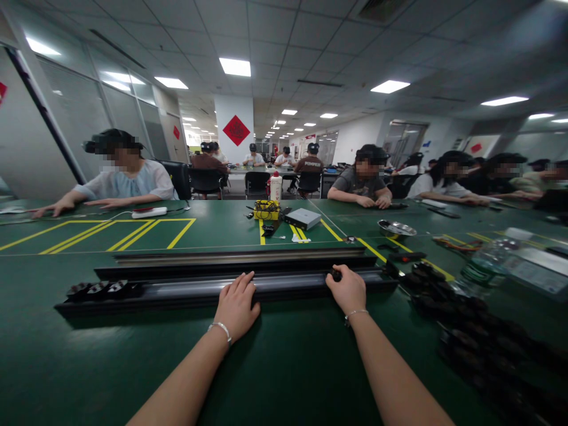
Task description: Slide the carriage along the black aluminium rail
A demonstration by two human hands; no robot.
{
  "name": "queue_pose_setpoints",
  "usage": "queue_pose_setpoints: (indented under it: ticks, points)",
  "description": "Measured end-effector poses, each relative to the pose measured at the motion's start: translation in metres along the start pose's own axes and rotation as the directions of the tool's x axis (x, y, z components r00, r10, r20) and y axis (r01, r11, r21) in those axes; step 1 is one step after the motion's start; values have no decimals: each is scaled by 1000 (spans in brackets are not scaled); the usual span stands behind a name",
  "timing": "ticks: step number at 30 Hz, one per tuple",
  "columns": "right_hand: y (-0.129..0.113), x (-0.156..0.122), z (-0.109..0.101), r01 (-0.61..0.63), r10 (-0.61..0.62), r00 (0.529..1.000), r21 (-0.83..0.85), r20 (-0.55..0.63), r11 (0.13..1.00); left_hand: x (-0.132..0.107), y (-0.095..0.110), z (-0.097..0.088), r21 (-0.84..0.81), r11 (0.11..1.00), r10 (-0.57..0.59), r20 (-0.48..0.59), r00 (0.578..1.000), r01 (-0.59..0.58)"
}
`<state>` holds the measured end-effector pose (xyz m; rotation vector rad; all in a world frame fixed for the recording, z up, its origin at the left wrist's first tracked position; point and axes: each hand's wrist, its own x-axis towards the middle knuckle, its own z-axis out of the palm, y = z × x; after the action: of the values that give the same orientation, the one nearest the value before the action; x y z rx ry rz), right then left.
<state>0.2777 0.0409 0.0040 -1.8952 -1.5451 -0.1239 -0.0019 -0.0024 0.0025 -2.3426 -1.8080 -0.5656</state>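
Two bare hands rest on a long black rail [186, 291] lying crosswise on a green table [284, 367]. The left hand [237, 307] lies flat on the rail, its grip spread and fingers straight. The right hand [350, 291] has its grip pinched on a small black knob [336, 274] at the rail's upper edge. A second rail [239, 258] lies just behind. Black parts [465, 319] pile at right, near a plastic bottle [481, 267]

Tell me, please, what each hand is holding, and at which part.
The left hand lies flat on the long black rail, gripping nothing. The right hand pinches a small black part at the rail's upper edge.
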Motion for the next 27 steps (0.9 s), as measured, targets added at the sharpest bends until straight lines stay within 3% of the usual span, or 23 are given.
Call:
queue_pose_setpoints:
  ticks: [27]
  points:
    - [-1, 2, -2, -17, 18, 999, -43, 42, 999, 0, 2, -1, -8, 1000, -18, 10, 1000, 18]
